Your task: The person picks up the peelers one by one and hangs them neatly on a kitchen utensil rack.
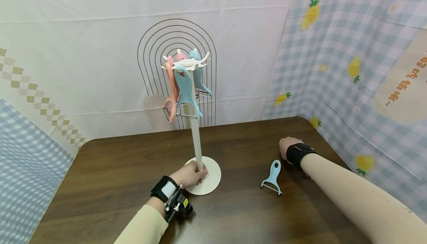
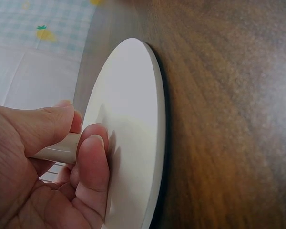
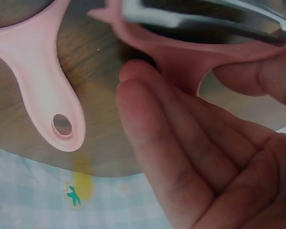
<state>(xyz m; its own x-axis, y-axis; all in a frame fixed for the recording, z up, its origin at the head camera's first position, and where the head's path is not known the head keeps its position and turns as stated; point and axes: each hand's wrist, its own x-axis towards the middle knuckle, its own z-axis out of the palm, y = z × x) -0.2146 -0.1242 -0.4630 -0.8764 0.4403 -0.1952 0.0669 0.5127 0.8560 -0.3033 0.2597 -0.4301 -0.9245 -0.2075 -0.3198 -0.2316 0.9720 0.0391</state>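
A white stand (image 1: 196, 140) with a round base (image 1: 212, 175) rises from the table, several pink, orange and blue peelers hanging from its hooked top. My left hand (image 1: 189, 174) grips the pole just above the base; thumb and fingers close round it in the left wrist view. Toward the table's right side, my right hand (image 1: 289, 147) holds a pink peeler (image 3: 181, 64) between thumb and fingers, its metal blade facing up in the right wrist view. Another pink peeler (image 3: 45, 76) lies beside that hand. Both are hidden in the head view.
A light-blue peeler (image 1: 274, 173) lies on the brown table (image 1: 240, 214) between the stand and the right forearm. Behind the stand hangs a white patterned cloth (image 1: 83, 69); a blue checked cloth (image 1: 300, 69) borders the right side.
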